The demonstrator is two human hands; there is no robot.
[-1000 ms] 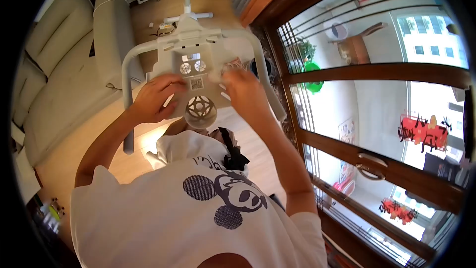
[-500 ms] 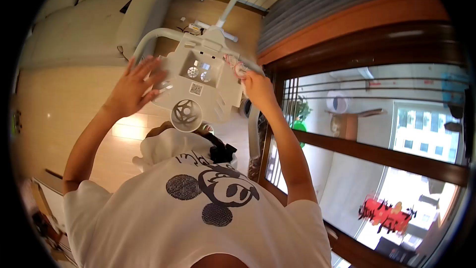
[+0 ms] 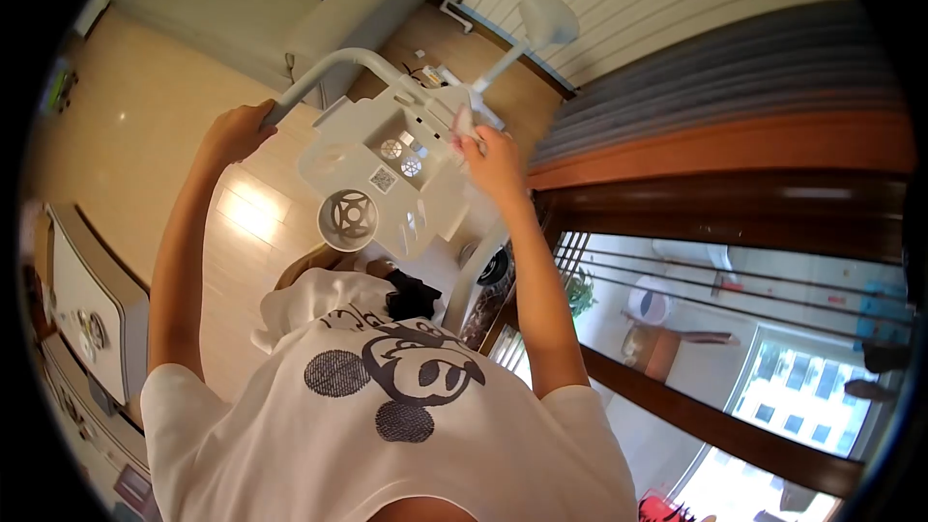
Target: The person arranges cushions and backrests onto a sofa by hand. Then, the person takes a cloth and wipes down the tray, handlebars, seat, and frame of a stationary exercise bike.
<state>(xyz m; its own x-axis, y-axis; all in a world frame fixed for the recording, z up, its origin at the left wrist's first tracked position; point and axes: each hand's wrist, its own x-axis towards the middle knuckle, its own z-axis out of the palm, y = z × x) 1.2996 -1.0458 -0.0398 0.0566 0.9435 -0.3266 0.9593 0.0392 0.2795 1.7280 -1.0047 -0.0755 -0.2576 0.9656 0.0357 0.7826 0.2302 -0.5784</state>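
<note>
A white plastic tray-like frame (image 3: 333, 150) with a square recess, a QR sticker (image 3: 383, 180) and a round cup holder (image 3: 348, 220) stands in front of me. My left hand (image 3: 237, 133) is closed around the end of the curved pale bar (image 3: 333, 60) on its left side. At the tray's upper right edge, my right hand (image 3: 498, 162) is closed on a crumpled pink-and-white cloth (image 3: 463, 124), pressing it near the edge. The fingers partly hide the cloth. Another pale bar (image 3: 474, 271) runs down the right side.
Behind the frame rises a white post with a rounded head (image 3: 548, 19). A beige sofa (image 3: 242, 0) stands at upper left. To the right are a grey curtain (image 3: 715, 77) and a dark wood-framed glass door (image 3: 715, 208). A white cabinet (image 3: 87, 300) is at lower left.
My left hand has gone from open above the tray's left side to gripping the curved bar. My right hand stays on the cloth by the right edge. The whole view has turned clockwise.
</note>
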